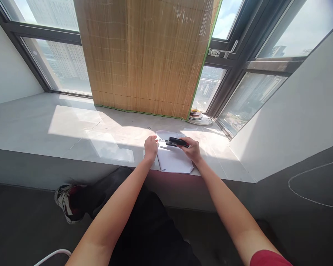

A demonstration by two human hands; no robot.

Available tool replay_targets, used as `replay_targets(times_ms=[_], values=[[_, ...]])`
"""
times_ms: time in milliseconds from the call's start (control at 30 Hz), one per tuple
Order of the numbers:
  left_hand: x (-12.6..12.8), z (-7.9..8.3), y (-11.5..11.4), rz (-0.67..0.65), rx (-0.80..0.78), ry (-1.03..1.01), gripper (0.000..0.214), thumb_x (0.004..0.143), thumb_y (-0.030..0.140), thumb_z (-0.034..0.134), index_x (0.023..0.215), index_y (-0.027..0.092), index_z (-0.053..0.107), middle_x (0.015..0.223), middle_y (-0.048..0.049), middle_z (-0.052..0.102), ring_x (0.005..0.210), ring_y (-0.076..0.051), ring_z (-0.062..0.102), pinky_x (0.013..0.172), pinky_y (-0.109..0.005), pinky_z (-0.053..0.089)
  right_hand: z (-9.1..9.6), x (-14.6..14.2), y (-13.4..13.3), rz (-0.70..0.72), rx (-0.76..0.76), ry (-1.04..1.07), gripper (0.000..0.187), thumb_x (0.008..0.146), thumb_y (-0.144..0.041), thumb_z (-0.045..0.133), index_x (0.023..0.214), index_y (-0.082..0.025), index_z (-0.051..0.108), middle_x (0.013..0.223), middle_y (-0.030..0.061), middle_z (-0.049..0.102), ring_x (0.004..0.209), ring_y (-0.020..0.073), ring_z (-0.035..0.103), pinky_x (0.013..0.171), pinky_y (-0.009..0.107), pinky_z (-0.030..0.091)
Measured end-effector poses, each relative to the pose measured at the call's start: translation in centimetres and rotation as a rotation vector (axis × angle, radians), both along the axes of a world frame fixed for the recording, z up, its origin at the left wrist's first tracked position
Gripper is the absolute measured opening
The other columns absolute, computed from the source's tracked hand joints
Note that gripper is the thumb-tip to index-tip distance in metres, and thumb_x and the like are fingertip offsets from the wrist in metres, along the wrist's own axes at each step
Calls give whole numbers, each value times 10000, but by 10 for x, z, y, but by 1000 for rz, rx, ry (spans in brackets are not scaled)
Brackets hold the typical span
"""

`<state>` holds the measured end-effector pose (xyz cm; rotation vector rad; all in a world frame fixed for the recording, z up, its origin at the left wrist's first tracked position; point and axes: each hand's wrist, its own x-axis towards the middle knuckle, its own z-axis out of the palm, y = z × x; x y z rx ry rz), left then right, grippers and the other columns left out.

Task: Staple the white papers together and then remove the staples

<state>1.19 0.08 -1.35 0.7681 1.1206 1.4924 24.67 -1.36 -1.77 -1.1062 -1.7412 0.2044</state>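
My right hand (191, 148) is closed round a black stapler (175, 142), which lies sideways above the paper with its front end pointing left. A thin, light metallic part (162, 140) sticks out between the stapler's front and my left hand. My left hand (151, 147) is closed at that end with its fingertips pinched together; what it pinches is too small to make out. White paper sheets (174, 160) lie on the window sill under both hands, close to its front edge.
The pale tiled window sill (72, 142) runs across the view. A bamboo blind (147, 59) hangs behind it. Stacked plates (197, 116) stand at the back right. My shoe (64, 203) is at lower left, near a white cable (54, 253). A beaded cord (299, 195) hangs at right.
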Motion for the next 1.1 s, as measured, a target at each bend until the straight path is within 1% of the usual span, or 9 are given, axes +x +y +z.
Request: replay_targets(times_ms=[67,133,200,367,533,700,933,1033,1100], values=[[2,7,-3,-50,-90,-100,161,1027,208,570,949,172,705,1084,-124,741,939,-211,735,849,-326,570,3,-4,-7,-4,147,-75,238,956,-433,774,1101,-251,827,1070,94,829,1000,294,756,917,487,641],[5,12,-3,-106,-186,-212,236,1088,243,497,961,150,672,984,-140,744,856,-210,745,856,-350,600,7,-10,-11,26,249,-183,175,1014,-353,726,1134,-275,826,1125,92,836,1087,295,758,996,509,632],[6,15,-1,-131,-247,-311,319,1133,285,418,965,141,648,858,-132,719,789,-202,735,846,-345,612,9,-14,-13,68,313,-290,183,1049,-281,681,1164,-291,824,1169,80,836,1143,284,756,1041,512,620],[3,18,3,-114,-282,-480,340,1153,308,397,997,139,647,779,-90,677,739,-185,717,805,-304,613,10,-19,-13,133,370,-458,275,1081,-191,612,1219,-315,815,1246,41,823,1203,258,740,1099,503,598],[0,24,-1,-102,-282,-465,213,1118,183,494,987,124,651,787,-82,674,722,-154,718,797,-266,637,9,-19,-12,88,401,-361,266,1072,-197,611,1209,-303,812,1205,58,829,1167,268,740,1065,511,619],[1,24,-4,-135,-181,-372,127,1089,154,558,1059,114,675,919,-128,736,885,-207,790,909,-347,682,7,-17,-7,-47,374,-135,169,1013,-275,713,1155,-275,805,1078,84,828,1027,288,744,922,504,660],[0,12,-6,-116,-155,-92,164,1024,68,611,899,104,711,910,-147,788,862,-206,820,974,-360,668,8,-19,-8,11,328,-208,191,1018,-226,648,1100,-290,808,1093,84,823,1103,295,741,1024,522,625],[-6,11,-6,-57,-119,-88,121,1002,63,624,948,100,726,970,-150,800,879,-213,826,970,-376,668,7,-19,-9,-79,226,-94,167,961,-323,718,1091,-264,804,1074,101,814,1039,303,741,944,500,642],[-10,12,-5,5,-101,-123,126,996,50,613,952,98,720,1006,-156,794,901,-212,828,973,-371,666,6,-16,-8,-123,110,25,256,892,-406,765,1076,-234,804,1044,107,814,963,298,744,849,460,647]])
